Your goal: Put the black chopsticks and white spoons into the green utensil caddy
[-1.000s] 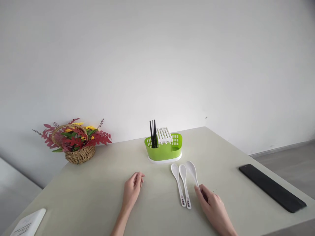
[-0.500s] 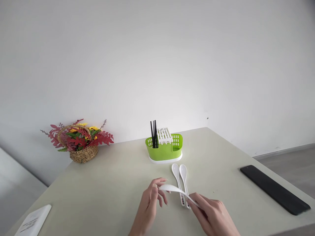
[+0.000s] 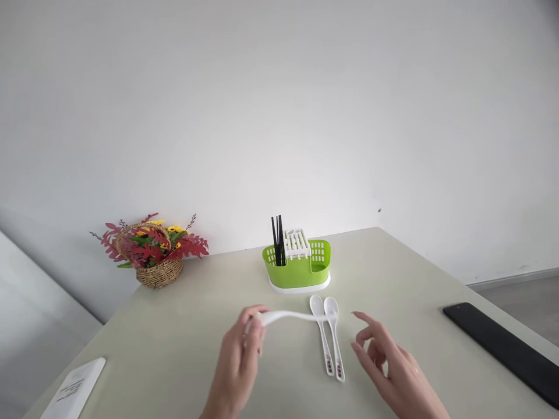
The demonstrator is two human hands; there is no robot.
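My left hand [image 3: 238, 355] is closed around the bowl end of a white spoon [image 3: 288, 315], whose handle points right, level above the table. My right hand [image 3: 388, 361] holds nothing; its thumb and fingers are apart, a little right of the handle's tip. Below the held spoon, two more white spoons lie side by side on the table: a left spoon [image 3: 323, 337] and a right spoon [image 3: 335, 343]. Their bowls point away from me, and dark and red marks show on their handle ends.
Behind the spoons stands a green utensil basket [image 3: 297, 278] with a white slotted rack [image 3: 297, 243] and black chopsticks [image 3: 278, 241]. A wicker flower basket [image 3: 159, 273] sits back left. A white box-like object [image 3: 74, 387] lies front left, a long black case [image 3: 502, 349] right.
My right hand has let go of the spoon's handle and moved right, its fingers spreading. My left hand has taken the bowl end and shifted left with it. The view has turned slightly left.
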